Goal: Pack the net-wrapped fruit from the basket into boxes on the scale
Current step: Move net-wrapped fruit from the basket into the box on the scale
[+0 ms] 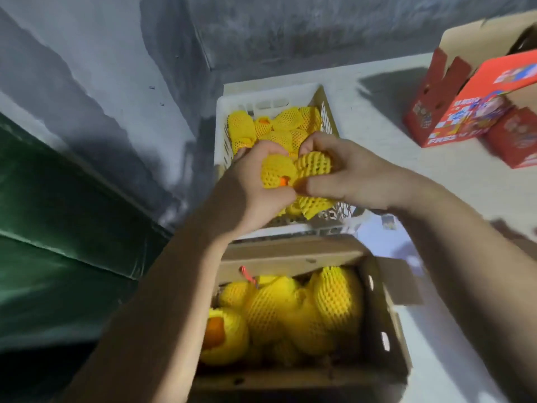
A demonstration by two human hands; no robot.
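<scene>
A white plastic basket (229, 112) at the centre holds several fruits in yellow foam nets (279, 126). Over its near half, my left hand (250, 187) grips one net-wrapped fruit (276, 170), with orange peel showing at the net's end. My right hand (343, 170) grips a second net-wrapped fruit (315, 164) right beside the first; the two fruits touch. Below the basket, an open brown cardboard box (386, 330) holds several net-wrapped fruits (290, 312). The scale under the box is hidden.
Red printed gift boxes (465, 112) stand at the right on the white table (392, 135), one of them open. A grey wall and a dark green surface (58, 242) fill the left side. A red tag (248, 274) lies inside the brown box.
</scene>
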